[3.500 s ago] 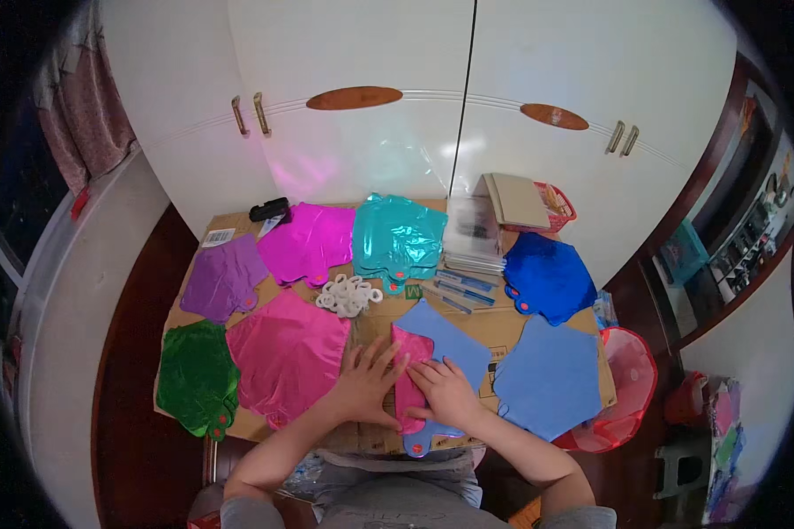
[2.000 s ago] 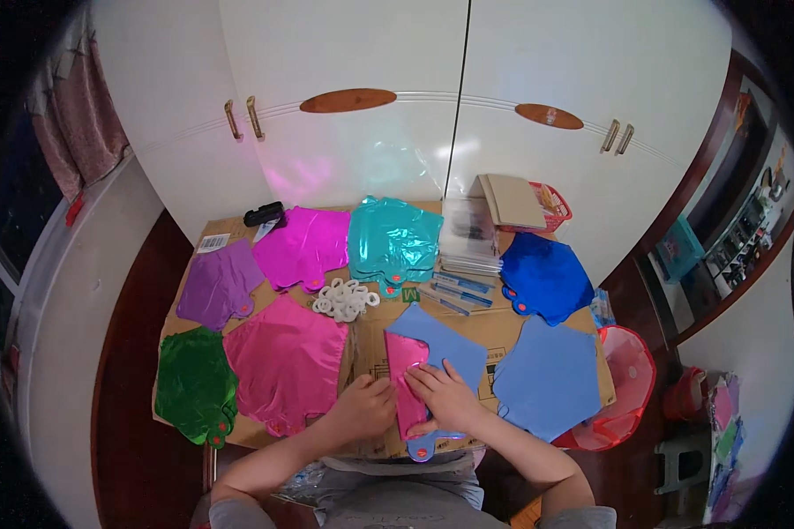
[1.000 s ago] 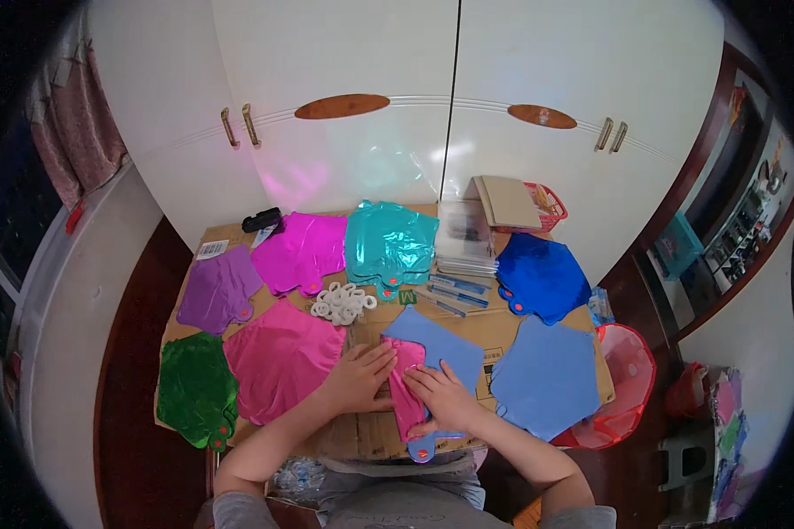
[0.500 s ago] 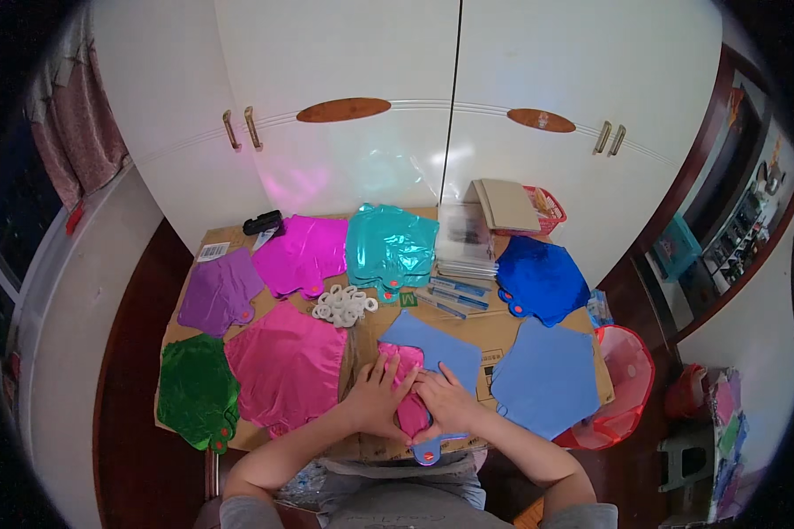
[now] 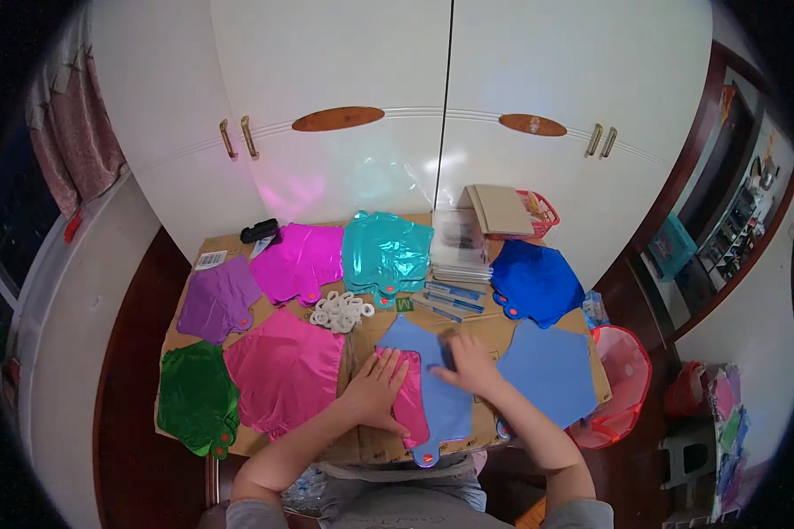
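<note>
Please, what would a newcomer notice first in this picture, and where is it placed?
Probably the shiny teal sheets at the far middle of the cardboard, with bright magenta sheets on their left. Then the left hand, at the near middle, resting on a narrow pink piece over a pale blue sheet.

The single fisheye view looks from the wearer's head, forward and down, near above the table (image 5: 357,346), facing the cabinet (image 5: 326,53) farther off.
</note>
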`<state>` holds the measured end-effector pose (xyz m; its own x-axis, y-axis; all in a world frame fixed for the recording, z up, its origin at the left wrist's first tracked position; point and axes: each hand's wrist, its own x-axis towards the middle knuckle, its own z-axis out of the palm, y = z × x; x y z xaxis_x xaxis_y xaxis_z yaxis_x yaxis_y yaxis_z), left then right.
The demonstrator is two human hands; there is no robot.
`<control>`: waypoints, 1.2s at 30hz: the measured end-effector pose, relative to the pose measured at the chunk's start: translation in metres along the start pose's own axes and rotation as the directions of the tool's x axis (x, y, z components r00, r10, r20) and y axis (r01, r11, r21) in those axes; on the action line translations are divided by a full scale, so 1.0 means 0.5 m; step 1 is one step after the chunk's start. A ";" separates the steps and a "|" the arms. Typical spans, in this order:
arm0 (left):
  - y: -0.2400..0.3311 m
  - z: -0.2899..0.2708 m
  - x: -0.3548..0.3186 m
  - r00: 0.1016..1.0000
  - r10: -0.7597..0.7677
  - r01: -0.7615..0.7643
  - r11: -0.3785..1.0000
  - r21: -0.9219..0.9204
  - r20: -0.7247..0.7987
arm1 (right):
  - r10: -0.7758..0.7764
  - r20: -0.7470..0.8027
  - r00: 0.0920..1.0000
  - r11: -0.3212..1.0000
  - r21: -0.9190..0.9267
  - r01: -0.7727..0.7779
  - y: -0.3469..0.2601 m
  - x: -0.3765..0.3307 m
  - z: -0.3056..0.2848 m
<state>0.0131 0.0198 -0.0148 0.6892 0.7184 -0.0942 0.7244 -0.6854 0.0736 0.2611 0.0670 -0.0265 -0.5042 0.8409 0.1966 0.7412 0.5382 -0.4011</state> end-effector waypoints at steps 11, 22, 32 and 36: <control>0.017 -0.031 0.003 0.993 -0.025 0.017 0.997 0.069 0.116 | 0.134 0.269 0.954 0.949 0.242 -0.202 0.016 0.075 -0.042; 0.025 -0.039 0.005 0.991 -0.048 0.042 0.998 0.046 0.124 | 0.244 0.200 0.949 0.914 0.278 -0.294 0.071 0.035 -0.019; 0.011 -0.006 0.013 0.997 0.015 -0.013 0.999 0.033 -0.072 | 0.442 -0.060 0.895 0.894 0.106 -0.435 -0.006 0.006 -0.028; 0.012 -0.008 0.014 0.997 0.016 -0.015 1.000 0.024 -0.069 | 0.430 -0.108 0.896 0.889 0.221 -0.400 -0.048 -0.073 -0.034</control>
<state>0.0223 0.0209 -0.0112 0.7001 0.7137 -0.0238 0.7138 -0.6985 0.0512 0.2695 0.0245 -0.0087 -0.0849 0.9913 0.1002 0.7631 0.1293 -0.6332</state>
